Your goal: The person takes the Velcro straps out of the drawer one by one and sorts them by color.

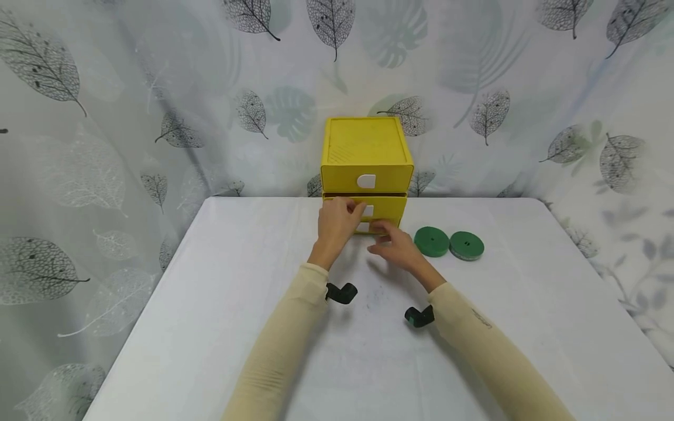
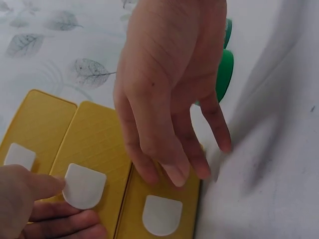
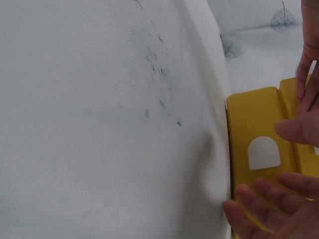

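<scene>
A yellow three-drawer box [image 1: 367,140] stands at the back of the table, each drawer front bearing a white tab. The middle drawer [image 1: 387,206] sticks out a little, and a dark gap shows above its front. My left hand [image 1: 337,225] pinches the middle drawer's white tab [image 2: 84,185] between thumb and fingers. Just in front of the bottom drawer [image 3: 256,117] hovers my right hand [image 1: 395,248], its fingers loosely spread and holding nothing. The bottom drawer's white tab [image 2: 162,215] lies below those fingertips in the left wrist view. The top drawer [image 1: 342,178] looks closed.
Two green discs, a left one [image 1: 432,241] and a right one [image 1: 467,245], lie side by side right of the box. White cloth covers the table [image 1: 237,263]. Behind hangs a leaf-patterned curtain [image 1: 210,105]. Black wrist mounts [image 1: 342,293] jut from the sleeves.
</scene>
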`<act>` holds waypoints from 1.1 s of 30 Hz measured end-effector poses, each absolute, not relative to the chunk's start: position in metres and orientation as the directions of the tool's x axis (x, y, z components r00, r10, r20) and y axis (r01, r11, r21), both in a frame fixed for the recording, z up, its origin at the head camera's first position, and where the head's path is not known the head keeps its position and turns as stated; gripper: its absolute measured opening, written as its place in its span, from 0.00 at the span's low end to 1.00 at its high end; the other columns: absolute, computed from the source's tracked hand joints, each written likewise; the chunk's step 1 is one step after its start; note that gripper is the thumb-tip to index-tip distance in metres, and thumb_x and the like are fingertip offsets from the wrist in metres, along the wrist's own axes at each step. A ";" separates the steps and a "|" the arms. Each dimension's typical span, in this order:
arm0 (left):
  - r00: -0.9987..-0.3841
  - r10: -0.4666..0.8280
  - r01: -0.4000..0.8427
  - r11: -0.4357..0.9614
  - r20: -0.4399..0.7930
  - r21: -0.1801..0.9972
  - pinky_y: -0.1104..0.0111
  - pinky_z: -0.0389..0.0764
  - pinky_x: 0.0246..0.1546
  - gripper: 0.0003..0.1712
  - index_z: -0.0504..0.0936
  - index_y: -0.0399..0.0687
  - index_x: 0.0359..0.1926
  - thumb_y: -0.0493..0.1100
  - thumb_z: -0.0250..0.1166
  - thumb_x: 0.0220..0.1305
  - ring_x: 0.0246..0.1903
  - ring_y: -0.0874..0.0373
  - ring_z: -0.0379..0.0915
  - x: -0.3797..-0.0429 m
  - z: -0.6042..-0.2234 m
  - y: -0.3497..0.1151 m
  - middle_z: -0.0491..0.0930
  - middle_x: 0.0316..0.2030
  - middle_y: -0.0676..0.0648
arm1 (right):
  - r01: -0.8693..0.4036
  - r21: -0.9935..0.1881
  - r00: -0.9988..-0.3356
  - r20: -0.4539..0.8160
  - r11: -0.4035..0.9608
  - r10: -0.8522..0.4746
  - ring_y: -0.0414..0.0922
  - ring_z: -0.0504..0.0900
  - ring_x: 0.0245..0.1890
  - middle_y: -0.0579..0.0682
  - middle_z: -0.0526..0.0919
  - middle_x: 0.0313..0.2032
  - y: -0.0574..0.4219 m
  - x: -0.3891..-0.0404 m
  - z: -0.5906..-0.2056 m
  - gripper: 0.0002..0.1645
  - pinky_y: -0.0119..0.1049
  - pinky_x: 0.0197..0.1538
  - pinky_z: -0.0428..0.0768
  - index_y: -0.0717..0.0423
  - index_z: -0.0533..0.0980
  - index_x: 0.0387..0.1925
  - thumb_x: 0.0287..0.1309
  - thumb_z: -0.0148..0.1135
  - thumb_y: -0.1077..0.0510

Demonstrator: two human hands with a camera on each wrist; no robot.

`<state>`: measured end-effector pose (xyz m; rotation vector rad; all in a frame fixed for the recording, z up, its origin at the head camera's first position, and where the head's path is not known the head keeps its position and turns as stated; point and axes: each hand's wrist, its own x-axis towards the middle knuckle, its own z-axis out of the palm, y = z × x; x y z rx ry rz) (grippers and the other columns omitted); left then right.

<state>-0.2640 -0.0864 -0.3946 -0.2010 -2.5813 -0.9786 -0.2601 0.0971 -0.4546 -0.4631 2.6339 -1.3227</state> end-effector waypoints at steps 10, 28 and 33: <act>-0.917 0.020 0.271 0.763 0.397 0.586 0.64 0.80 0.30 0.16 0.92 0.41 0.37 0.50 0.71 0.70 0.28 0.54 0.81 -0.253 -0.397 -0.086 0.87 0.29 0.47 | -0.376 -0.741 -0.921 0.232 0.556 -0.314 0.55 0.83 0.53 0.60 0.83 0.53 0.110 -0.234 -0.425 0.23 0.51 0.53 0.82 0.65 0.77 0.60 0.67 0.68 0.59; -0.910 0.070 0.305 0.782 0.409 0.544 0.68 0.76 0.27 0.15 0.91 0.41 0.36 0.49 0.73 0.69 0.24 0.58 0.74 -0.218 -0.398 -0.086 0.83 0.25 0.50 | -0.518 -0.686 -0.856 0.408 0.512 -0.319 0.54 0.84 0.52 0.58 0.85 0.51 0.125 -0.214 -0.361 0.18 0.52 0.53 0.83 0.65 0.79 0.55 0.67 0.69 0.63; -0.882 0.106 0.357 0.785 0.458 0.507 0.68 0.77 0.27 0.14 0.91 0.41 0.35 0.49 0.73 0.68 0.23 0.58 0.73 -0.206 -0.401 -0.088 0.82 0.23 0.51 | -0.530 -0.661 -0.848 0.411 0.531 -0.334 0.57 0.83 0.53 0.60 0.85 0.52 0.129 -0.216 -0.354 0.19 0.53 0.52 0.83 0.65 0.80 0.55 0.66 0.69 0.62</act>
